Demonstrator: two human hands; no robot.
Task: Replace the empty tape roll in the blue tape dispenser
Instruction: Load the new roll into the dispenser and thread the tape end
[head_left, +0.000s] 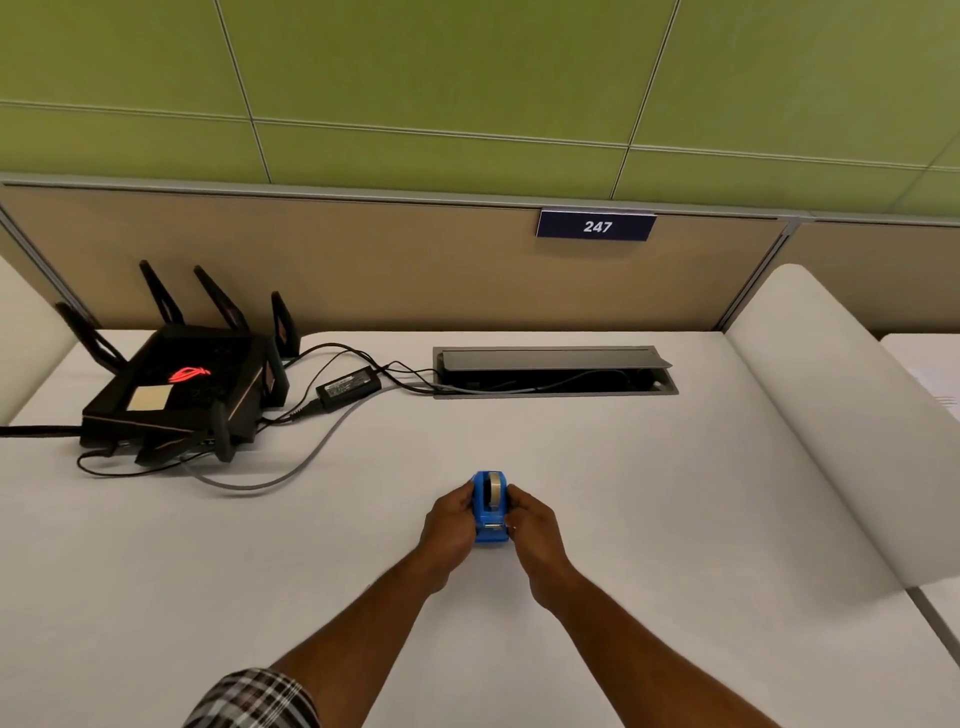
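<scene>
A small blue tape dispenser (490, 512) stands on the white desk (649, 493), its cutter end toward me. A roll with a dark core and a pale band (492, 491) sits in its slot. My left hand (448, 527) grips the dispenser's left side. On the right side my right hand (534, 525) holds it, fingertips near the cutter. Both forearms reach in from the bottom edge.
A black router with several antennas (179, 387) sits at the back left, with a power brick (348, 387) and cables trailing to an open cable hatch (555, 371). A beige partition with a "247" sign (596, 226) backs the desk. A white divider (831, 415) bounds the right.
</scene>
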